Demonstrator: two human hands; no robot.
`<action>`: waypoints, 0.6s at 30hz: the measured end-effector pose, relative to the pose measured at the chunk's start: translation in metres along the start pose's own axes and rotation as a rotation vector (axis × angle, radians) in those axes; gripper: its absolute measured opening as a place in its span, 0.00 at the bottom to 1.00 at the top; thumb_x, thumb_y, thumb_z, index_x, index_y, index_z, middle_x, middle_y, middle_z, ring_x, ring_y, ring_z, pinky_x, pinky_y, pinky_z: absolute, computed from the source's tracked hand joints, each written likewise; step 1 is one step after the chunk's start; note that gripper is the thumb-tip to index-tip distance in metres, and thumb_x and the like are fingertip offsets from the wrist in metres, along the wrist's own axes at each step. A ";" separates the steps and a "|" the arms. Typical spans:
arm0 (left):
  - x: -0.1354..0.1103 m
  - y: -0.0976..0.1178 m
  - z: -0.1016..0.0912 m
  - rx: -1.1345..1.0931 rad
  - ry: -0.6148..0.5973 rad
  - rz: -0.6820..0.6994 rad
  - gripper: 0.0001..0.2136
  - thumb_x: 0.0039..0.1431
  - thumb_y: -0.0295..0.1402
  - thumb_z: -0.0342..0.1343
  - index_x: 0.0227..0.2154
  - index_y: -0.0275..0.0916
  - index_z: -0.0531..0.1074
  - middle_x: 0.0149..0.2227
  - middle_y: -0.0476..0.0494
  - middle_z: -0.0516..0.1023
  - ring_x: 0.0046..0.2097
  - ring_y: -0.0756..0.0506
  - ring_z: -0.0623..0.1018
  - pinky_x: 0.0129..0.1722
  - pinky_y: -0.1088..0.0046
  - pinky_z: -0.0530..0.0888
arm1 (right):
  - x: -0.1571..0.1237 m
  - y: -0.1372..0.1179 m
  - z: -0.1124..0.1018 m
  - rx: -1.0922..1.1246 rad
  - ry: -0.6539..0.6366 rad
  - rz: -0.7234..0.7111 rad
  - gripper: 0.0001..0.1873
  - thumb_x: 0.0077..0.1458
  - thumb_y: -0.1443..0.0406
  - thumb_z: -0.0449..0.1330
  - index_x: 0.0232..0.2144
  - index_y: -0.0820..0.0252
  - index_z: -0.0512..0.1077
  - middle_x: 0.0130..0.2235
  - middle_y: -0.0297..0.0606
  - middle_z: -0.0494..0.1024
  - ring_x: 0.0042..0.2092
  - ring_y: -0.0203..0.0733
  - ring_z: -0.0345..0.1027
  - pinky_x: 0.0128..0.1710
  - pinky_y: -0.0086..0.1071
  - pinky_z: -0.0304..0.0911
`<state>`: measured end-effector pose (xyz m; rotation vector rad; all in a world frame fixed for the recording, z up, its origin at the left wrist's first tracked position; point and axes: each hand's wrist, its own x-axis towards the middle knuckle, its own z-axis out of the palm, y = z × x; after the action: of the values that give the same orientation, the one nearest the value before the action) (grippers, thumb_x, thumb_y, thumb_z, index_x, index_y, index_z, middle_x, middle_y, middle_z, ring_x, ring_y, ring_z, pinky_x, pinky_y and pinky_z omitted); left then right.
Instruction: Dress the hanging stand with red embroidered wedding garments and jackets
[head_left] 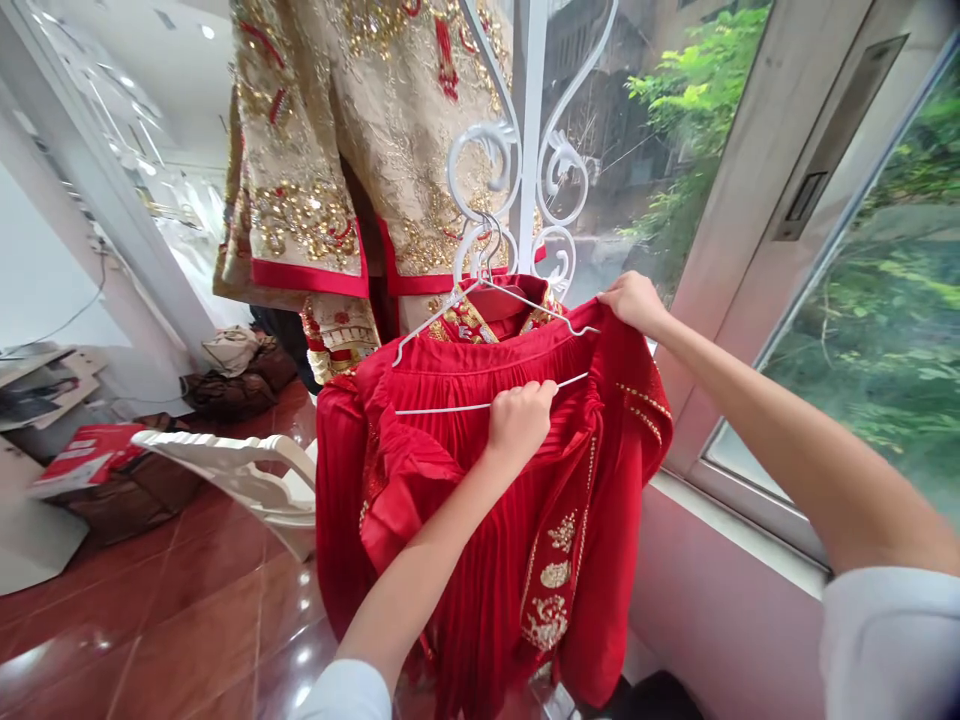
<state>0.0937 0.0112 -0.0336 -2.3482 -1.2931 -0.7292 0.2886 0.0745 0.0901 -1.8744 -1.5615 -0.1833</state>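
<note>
A red pleated skirt (480,560) with a smooth waistband hangs in front of me, its front panel (559,570) embroidered in gold. My left hand (521,418) is closed around the lower bar of a white wire hanger (450,409), which lies in front of the skirt. At the right end of the waistband, my right hand (634,302) pinches the red cloth, its fingertips partly hidden. Behind the skirt hangs a red jacket (615,580) with a gold-decorated collar (466,318). The hanger's hook is up by the white scrollwork stand.
A white metal scrollwork stand (531,130) rises behind the clothes. A gold-beaded cream garment (300,180) hangs at upper left. Windows (862,350) with a sill (735,525) line the right. A white chair (247,470), bags (232,395) and a red box (90,455) stand left.
</note>
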 end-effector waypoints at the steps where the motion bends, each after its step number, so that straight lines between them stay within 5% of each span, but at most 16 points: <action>1: 0.001 0.000 0.000 0.000 0.001 0.000 0.12 0.63 0.28 0.40 0.38 0.41 0.70 0.31 0.45 0.76 0.35 0.44 0.77 0.29 0.72 0.65 | -0.005 -0.003 -0.001 -0.001 0.026 -0.001 0.11 0.52 0.67 0.55 0.19 0.64 0.67 0.20 0.37 0.64 0.25 0.35 0.53 0.27 0.31 0.49; 6: 0.006 0.000 0.001 -0.010 0.028 -0.039 0.12 0.63 0.29 0.41 0.39 0.42 0.70 0.31 0.45 0.77 0.33 0.43 0.77 0.27 0.71 0.64 | -0.065 -0.021 0.000 -0.214 0.268 -0.203 0.17 0.59 0.64 0.46 0.24 0.64 0.69 0.24 0.42 0.69 0.26 0.39 0.58 0.27 0.31 0.48; 10: 0.004 -0.003 0.004 -0.012 0.041 -0.054 0.12 0.63 0.29 0.40 0.37 0.40 0.70 0.31 0.45 0.77 0.33 0.43 0.77 0.28 0.70 0.65 | -0.127 -0.011 0.041 -0.450 0.235 -0.403 0.19 0.61 0.66 0.43 0.42 0.69 0.71 0.25 0.45 0.72 0.25 0.41 0.64 0.24 0.30 0.47; 13: 0.002 -0.006 0.008 -0.024 0.041 -0.044 0.13 0.64 0.29 0.39 0.35 0.37 0.70 0.31 0.42 0.77 0.35 0.43 0.77 0.33 0.68 0.67 | -0.153 0.006 0.069 -0.475 0.248 -0.548 0.22 0.62 0.62 0.46 0.52 0.68 0.67 0.40 0.54 0.75 0.30 0.42 0.69 0.23 0.30 0.50; 15: 0.000 -0.006 0.009 -0.066 0.084 -0.032 0.13 0.63 0.29 0.40 0.38 0.37 0.71 0.33 0.42 0.77 0.37 0.43 0.76 0.37 0.67 0.68 | -0.156 0.017 0.072 -0.371 0.310 -0.527 0.22 0.61 0.58 0.47 0.52 0.63 0.67 0.45 0.51 0.75 0.31 0.42 0.71 0.24 0.29 0.53; 18: -0.008 -0.006 0.000 -0.193 0.252 0.028 0.13 0.62 0.28 0.43 0.43 0.36 0.70 0.40 0.41 0.76 0.44 0.45 0.74 0.46 0.67 0.68 | -0.144 0.032 0.056 -0.169 0.414 -0.362 0.22 0.60 0.58 0.47 0.51 0.61 0.68 0.36 0.42 0.78 0.29 0.41 0.71 0.26 0.30 0.58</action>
<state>0.0843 0.0087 -0.0378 -2.3205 -1.1227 -1.1454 0.2622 -0.0120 -0.0390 -1.5285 -1.6079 -0.8330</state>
